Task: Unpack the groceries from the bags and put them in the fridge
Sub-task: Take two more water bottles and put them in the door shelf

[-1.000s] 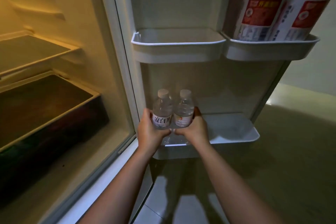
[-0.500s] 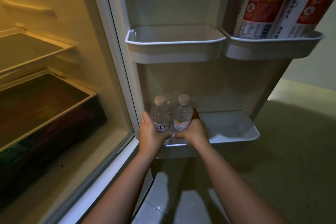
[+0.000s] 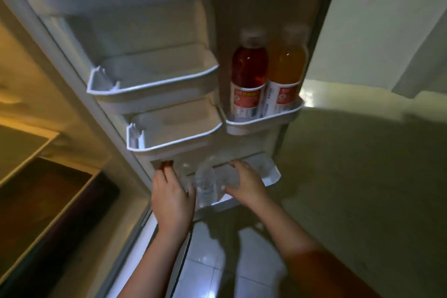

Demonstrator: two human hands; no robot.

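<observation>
The picture is motion-blurred. A clear water bottle stands in the bottom door shelf of the open fridge. A second clear bottle shows only faintly to its left, by my left hand. That hand's fingers point up along the shelf's left end and its thumb reaches toward the bottles; its grip is too blurred to judge. My right hand hovers over the shelf just right of the bottles, fingers curled and apart, holding nothing.
A red drink bottle and an orange drink bottle stand in the right-hand door bin. Two white door bins sit on the left. The fridge interior with a drawer is at far left, tiled floor below.
The bottles have gone down into the bottom door shelf. My right hand has come off its bottle and shifted right. The camera has tilted up, showing more of the door.
</observation>
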